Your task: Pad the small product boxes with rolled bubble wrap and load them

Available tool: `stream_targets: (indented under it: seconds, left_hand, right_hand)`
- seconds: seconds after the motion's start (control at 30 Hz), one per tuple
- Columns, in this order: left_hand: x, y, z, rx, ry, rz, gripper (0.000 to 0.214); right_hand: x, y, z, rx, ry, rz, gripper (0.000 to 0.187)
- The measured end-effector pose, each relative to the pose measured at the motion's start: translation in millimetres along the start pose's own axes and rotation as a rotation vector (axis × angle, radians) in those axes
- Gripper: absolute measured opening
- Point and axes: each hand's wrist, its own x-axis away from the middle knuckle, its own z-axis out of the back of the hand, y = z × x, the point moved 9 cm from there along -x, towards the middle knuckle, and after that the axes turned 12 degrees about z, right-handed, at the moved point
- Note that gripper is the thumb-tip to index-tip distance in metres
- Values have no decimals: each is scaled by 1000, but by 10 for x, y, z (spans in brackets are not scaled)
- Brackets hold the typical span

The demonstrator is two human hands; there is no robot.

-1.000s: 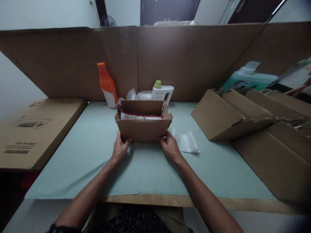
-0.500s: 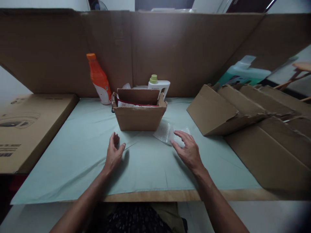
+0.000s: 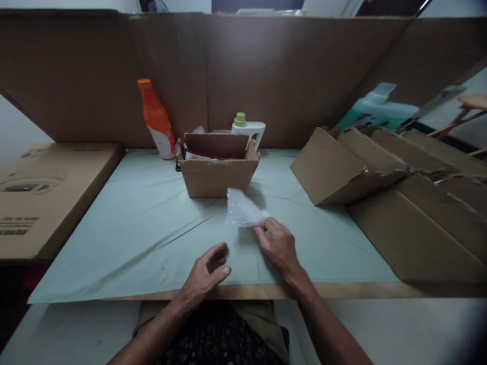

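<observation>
My right hand (image 3: 278, 244) pinches one edge of a sheet of bubble wrap (image 3: 243, 209), which is raised off the cloth in front of a small cardboard box. My left hand (image 3: 208, 268) is above the near part of the table, its fingers curled but apart from the thumb, and nothing is in it. The open cardboard box (image 3: 217, 178) stands upright at the middle of the table. Inside it a red and white packet (image 3: 201, 156) shows at the top; the rest of its contents is hidden.
An orange bottle (image 3: 158, 121) and a white bottle with a green cap (image 3: 247, 128) stand behind the box. Several open cardboard boxes (image 3: 338, 167) lean at the right, before a teal jug (image 3: 376, 111). A flat carton (image 3: 57, 203) lies left. Cardboard walls (image 3: 285, 76) rise behind.
My right hand has taken hold of the bubble wrap and lifted it, drawing it left and nearer. My left hand has moved right and towards me.
</observation>
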Motion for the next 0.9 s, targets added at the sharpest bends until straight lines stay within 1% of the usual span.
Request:
stream_targets:
  seconds: [0.03,0.07,0.1,0.13,0.17,0.2,0.27,0.33,0.37,0.43,0.47,0.53,0.57,0.63,0.7,0.73,0.8,0.87,0.9]
  left_hand:
    - [1,28,-42,24,-15,-17,81]
    - [-3,57,-54,30,-7,-31,78]
    - [-12,76,-33,25,23,-32,71]
    - [-24,79,25,20,76,-18,61]
    - [-34,72,120,30,149,5,52]
    - [-37,59,239,62,232,23,46]
    - [-20,31,477,170,374,24,39]
    - [-7,2,620,262,428,2,38]
    - [-8,-7,647,292,423,-9,39]
    - [-21,-10,629,342,372,-23,41]
    - [-29,-1,602,382,336,-29,42]
    - [-38,21,563,495,285,-33,38]
    - [-39,23,565,569,280,-25,34]
    - [-34,0,607,723,306,20,24]
    - [-20,-37,668,833,346,82,14]
    - [-10,-44,705,865,365,100,11]
    - [12,-30,783,889,395,94,10]
    - [22,-7,838,878,406,73,12]
    - [22,-2,852,868,405,69,12]
  right_hand:
    - [54,-252,-49,-58,-30,50,19]
    - [103,-506,-108,-119,-70,115,16]
    - [148,-732,-159,-188,-109,182,17]
    - [188,-898,-187,-255,-134,236,21]
    - [215,-982,-184,-311,-134,262,26]
    - [228,-975,-155,-350,-114,255,28]
    - [217,-756,-63,-367,-44,168,27]
    - [177,-498,-10,-337,-17,94,33]
    - [147,-426,-17,-324,-33,89,39]
    - [86,-442,-90,-310,-96,137,53]
    - [62,-514,-147,-306,-130,177,57]
    - [38,-698,-295,-292,-199,252,59]
    - [39,-775,-377,-276,-233,280,56]
    - [71,-824,-515,-242,-281,301,38]
    - [148,-705,-572,-223,-289,275,16]
    - [202,-590,-554,-216,-271,246,11]
    - [337,-309,-435,-190,-214,169,15]
    - [463,-77,-240,-157,-149,103,17]
    - [500,-22,-132,-147,-117,86,17]
